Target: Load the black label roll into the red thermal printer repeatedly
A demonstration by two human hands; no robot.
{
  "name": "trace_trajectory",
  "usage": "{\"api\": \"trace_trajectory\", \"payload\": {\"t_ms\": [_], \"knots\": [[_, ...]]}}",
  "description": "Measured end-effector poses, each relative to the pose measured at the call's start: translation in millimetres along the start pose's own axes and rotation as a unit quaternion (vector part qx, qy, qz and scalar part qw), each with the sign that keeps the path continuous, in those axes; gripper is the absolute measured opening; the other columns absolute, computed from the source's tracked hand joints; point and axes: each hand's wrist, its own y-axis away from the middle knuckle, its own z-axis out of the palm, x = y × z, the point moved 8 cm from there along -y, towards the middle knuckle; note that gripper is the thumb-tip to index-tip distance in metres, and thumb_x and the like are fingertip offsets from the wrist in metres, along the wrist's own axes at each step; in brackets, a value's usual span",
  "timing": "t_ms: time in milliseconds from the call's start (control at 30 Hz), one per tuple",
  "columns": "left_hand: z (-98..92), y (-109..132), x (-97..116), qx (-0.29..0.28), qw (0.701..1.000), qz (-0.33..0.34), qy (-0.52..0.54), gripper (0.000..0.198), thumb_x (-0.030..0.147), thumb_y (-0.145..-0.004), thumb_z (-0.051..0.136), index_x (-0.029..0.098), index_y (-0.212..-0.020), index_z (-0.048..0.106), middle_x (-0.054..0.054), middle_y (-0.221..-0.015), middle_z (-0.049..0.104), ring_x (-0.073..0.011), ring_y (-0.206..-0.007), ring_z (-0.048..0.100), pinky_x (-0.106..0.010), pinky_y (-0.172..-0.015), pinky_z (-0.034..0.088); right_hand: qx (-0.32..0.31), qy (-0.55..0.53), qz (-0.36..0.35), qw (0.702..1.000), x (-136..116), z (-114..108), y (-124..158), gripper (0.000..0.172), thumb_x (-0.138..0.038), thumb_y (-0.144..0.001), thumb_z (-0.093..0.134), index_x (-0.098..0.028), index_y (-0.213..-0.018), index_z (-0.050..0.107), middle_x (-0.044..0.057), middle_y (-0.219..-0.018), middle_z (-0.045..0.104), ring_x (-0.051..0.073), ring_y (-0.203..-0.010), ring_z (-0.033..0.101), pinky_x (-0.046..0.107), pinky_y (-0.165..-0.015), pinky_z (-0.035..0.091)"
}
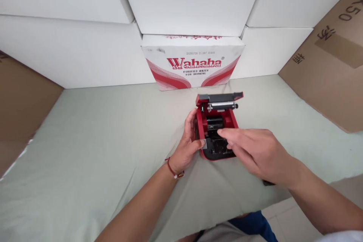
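Observation:
A small red and black label printer [200,132] sits on the cloth with its lid [221,97] raised and tilted back. A silvery roller [222,105] shows under the lid, and inside lies a shiny black ribbon roll [214,121]. My left hand [188,144] holds the printer's left side, thumb on a grey piece at the front left corner and fingers along the outer wall. Over the open compartment, my right hand [255,149] has its fingers pinched together beside the black ribbon. Whatever those fingertips hold, if anything, is hidden.
Behind the printer stands a white and red Wahaha water carton [195,64] against stacked white boxes [193,0]. Brown cardboard stands at the left [22,109] and right [329,68]. A dark object [268,183] lies partly hidden under my right wrist, near the front edge of the pale green cloth [113,140].

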Motion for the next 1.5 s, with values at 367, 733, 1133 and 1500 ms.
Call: {"api": "trace_trajectory", "payload": {"t_ms": [367,733,1133,1500], "knots": [[-4.6,-5,-8,0.005,1.0,0.001,-0.009,0.096,0.029,-0.078,0.074,0.042,-0.165,0.037,0.003,-0.182,0.031,-0.0342,-0.171,0.022,-0.053,-0.138,0.028,-0.349,0.218,0.245,0.878,56,65,-66,0.03,-0.006,-0.097,0.049,-0.015,-0.104,0.077,0.017,-0.111,0.083,0.035,-0.1,0.081,0.039,-0.072,0.053],[-4.7,-8,-4,0.014,1.0,0.021,0.003,0.09,0.036,-0.08,0.08,0.041,-0.161,0.042,0.0,-0.178,0.038,-0.0326,-0.168,0.03,-0.052,-0.139,0.029,-0.084,-0.024,0.319,0.944,41,-19,-4,0.028,-0.041,-0.097,0.069,-0.023,-0.118,0.07,-0.002,-0.071,0.068,0.018,-0.058,0.063,0.03,-0.056,0.044],[-6.6,-8,-3,0.03,0.999,0.008,0.021,0.088,0.036,-0.076,0.084,0.042,-0.157,0.049,0.002,-0.176,0.042,-0.0321,-0.167,0.031,-0.052,-0.138,0.028,-0.096,-0.079,0.418,0.9,112,-6,103,0.049,-0.06,-0.099,0.061,-0.024,-0.128,0.077,-0.001,-0.073,0.07,0.017,-0.058,0.058,0.031,-0.055,0.043],[-7.0,-8,-2,0.039,0.999,-0.003,0.025,0.088,0.037,-0.075,0.085,0.042,-0.156,0.051,0.001,-0.175,0.043,-0.0336,-0.166,0.032,-0.053,-0.138,0.029,-0.183,0.06,0.295,0.936,156,15,132,0.045,-0.027,-0.097,0.056,-0.022,-0.138,0.075,0.014,-0.141,0.076,0.033,-0.122,0.069,0.051,-0.11,0.054]]}}
